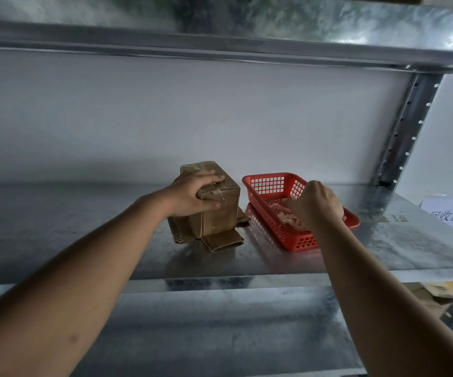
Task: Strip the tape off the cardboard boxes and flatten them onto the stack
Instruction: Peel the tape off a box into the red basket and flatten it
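Fingers of the left hand (192,193) gripped the cardboard box (214,202) top while the right hand (318,204) pinched tape scraps (288,213) in the red basket (271,185); sticky tape might cling.

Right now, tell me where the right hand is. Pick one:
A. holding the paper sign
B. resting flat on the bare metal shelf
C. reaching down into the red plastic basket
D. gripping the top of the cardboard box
C: the right hand is lowered inside the red plastic basket, its fingers at the crumpled tape lying there, while the left hand grips the cardboard box.
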Action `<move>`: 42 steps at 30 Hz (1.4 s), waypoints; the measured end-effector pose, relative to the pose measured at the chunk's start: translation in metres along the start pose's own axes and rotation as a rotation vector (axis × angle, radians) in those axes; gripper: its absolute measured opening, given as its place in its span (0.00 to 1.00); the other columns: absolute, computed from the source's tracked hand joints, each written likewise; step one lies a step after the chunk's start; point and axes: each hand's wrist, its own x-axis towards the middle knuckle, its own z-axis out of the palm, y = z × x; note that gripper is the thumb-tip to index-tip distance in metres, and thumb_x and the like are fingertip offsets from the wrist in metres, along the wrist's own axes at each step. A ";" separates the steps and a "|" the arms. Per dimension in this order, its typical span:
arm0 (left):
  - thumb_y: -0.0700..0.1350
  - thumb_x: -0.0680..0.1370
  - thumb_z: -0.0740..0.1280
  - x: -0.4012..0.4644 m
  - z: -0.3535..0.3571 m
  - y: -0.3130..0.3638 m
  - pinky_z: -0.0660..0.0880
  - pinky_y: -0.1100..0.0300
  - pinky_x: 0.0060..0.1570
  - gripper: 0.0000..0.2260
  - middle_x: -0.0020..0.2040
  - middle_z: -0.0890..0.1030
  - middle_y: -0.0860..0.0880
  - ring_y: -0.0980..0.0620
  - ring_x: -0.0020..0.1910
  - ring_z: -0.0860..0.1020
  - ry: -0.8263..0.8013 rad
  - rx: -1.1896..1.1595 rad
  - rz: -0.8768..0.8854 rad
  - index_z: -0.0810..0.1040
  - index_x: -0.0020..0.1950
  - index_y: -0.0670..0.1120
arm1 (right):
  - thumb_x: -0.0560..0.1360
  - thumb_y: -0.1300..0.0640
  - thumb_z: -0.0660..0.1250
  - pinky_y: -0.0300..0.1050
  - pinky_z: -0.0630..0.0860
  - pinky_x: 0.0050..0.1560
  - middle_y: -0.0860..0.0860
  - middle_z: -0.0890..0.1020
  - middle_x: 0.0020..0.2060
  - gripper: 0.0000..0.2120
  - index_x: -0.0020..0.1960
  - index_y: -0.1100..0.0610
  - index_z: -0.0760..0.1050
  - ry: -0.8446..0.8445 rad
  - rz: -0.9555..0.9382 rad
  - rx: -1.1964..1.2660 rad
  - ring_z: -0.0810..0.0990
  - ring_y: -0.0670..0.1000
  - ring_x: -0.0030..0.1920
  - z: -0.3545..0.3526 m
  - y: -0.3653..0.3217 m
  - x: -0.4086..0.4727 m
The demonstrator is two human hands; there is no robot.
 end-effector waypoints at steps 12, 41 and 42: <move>0.62 0.76 0.73 -0.001 0.002 0.003 0.53 0.42 0.80 0.36 0.83 0.58 0.56 0.49 0.82 0.52 0.020 0.014 -0.006 0.63 0.81 0.62 | 0.69 0.49 0.81 0.56 0.74 0.59 0.60 0.74 0.63 0.39 0.72 0.51 0.63 0.107 -0.070 0.059 0.77 0.64 0.61 0.008 0.006 -0.001; 0.75 0.65 0.67 -0.005 -0.006 -0.002 0.52 0.44 0.80 0.45 0.83 0.57 0.58 0.50 0.83 0.53 -0.019 0.128 0.028 0.61 0.80 0.66 | 0.79 0.61 0.70 0.42 0.78 0.49 0.54 0.83 0.55 0.12 0.62 0.57 0.83 0.103 -0.853 0.236 0.82 0.52 0.50 0.043 -0.063 -0.038; 0.75 0.65 0.69 -0.006 -0.008 -0.003 0.51 0.45 0.80 0.46 0.83 0.57 0.58 0.51 0.83 0.53 -0.030 0.171 0.037 0.59 0.81 0.67 | 0.79 0.62 0.70 0.43 0.78 0.49 0.54 0.83 0.54 0.11 0.61 0.57 0.84 0.095 -0.839 0.252 0.82 0.53 0.49 0.046 -0.067 -0.037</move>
